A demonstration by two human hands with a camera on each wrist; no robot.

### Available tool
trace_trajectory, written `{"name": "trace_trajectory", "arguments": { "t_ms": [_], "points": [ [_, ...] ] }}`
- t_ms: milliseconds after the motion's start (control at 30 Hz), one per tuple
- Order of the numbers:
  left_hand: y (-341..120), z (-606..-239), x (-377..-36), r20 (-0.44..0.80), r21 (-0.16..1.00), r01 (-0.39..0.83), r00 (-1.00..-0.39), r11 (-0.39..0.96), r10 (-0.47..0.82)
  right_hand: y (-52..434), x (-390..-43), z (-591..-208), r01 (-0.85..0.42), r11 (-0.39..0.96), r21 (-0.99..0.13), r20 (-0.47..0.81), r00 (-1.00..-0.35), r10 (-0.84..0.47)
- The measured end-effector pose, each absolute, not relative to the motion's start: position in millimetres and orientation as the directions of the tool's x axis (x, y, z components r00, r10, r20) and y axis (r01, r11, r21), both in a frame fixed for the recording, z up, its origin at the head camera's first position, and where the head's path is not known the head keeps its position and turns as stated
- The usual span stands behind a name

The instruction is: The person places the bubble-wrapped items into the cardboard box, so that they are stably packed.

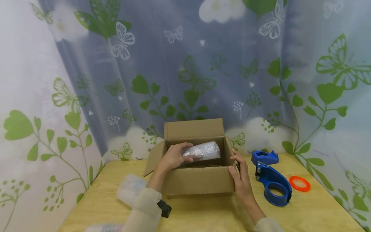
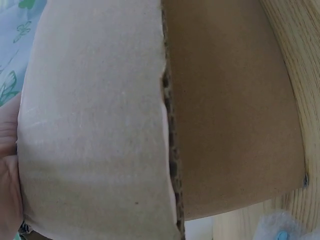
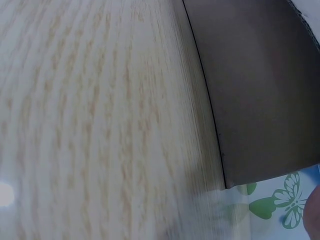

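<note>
1. The fingers of the left hand (image 1: pixel 174 157) curl over the near end of a bubble-wrapped bundle (image 1: pixel 203 150), holding it inside the open cardboard box (image 1: pixel 200 180); the bundle lies on its side in the box, below the rim.
2. To the left of that arm, clear bubble wrap (image 1: pixel 130 190) lies loose on the wooden table (image 1: pixel 203 216), with another scrap at the near left edge.
3. The box stands at the middle of the table, its rear flap upright and its left flap splayed outward.
4. The right hand (image 1: pixel 240 180) rests along the box's right front corner, fingers fairly straight and pressed flat against the cardboard, gripping nothing.
5. Right of the box stand a blue tape dispenser (image 1: pixel 271 180) and, further right, an orange ring (image 1: pixel 299 183), apart from each other.
6. Only the head view shows the bundle, the dispenser and the ring. The left wrist view shows little but a pale cardboard flap (image 2: pixel 95 125) close up, its corrugated edge, a browner panel behind, a sliver of the hand and a corner of bubble wrap. The right wrist view shows table grain, a dark box wall (image 3: pixel 255 90) and a bit of the butterfly-print curtain (image 3: pixel 280 200).
7. No brand, label or readable writing shows on the box, dispenser or wrap.
</note>
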State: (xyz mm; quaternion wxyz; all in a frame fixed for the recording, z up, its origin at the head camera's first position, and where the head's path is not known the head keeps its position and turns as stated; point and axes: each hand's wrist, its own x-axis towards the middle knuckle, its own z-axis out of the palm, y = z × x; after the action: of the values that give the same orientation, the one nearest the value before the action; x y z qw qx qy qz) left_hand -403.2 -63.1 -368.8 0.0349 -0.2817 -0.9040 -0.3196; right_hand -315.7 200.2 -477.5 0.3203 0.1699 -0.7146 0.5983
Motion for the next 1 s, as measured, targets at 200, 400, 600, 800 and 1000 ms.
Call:
{"name": "trace_trajectory", "arguments": {
  "t_ms": [200,400,600,800,1000],
  "points": [
    [-60.8,-372.0,-403.5,0.241,0.468,0.591,-0.801,0.657,0.548,201.5,-312.1,-479.6,-0.625,0.198,-0.755,0.653,-0.744,0.145],
    [-62.9,-370.3,-404.4,0.255,0.436,0.613,-0.786,0.658,0.563,201.7,-315.5,-479.4,-0.639,0.201,-0.743,0.666,-0.737,0.119],
    [-61.8,-369.8,-403.7,0.283,0.445,0.612,-0.788,0.654,0.546,201.4,-315.1,-479.0,-0.624,0.207,-0.754,0.653,-0.747,0.125],
    [-60.6,-368.5,-399.1,0.398,0.327,0.647,-0.755,0.688,0.521,200.6,-314.2,-477.5,-0.621,0.208,-0.755,0.651,-0.748,0.128],
    [-63.1,-367.1,-389.6,0.561,0.277,0.704,-0.671,0.654,0.484,199.5,-314.9,-478.2,-0.628,0.212,-0.749,0.659,-0.741,0.132]
  ]
}}
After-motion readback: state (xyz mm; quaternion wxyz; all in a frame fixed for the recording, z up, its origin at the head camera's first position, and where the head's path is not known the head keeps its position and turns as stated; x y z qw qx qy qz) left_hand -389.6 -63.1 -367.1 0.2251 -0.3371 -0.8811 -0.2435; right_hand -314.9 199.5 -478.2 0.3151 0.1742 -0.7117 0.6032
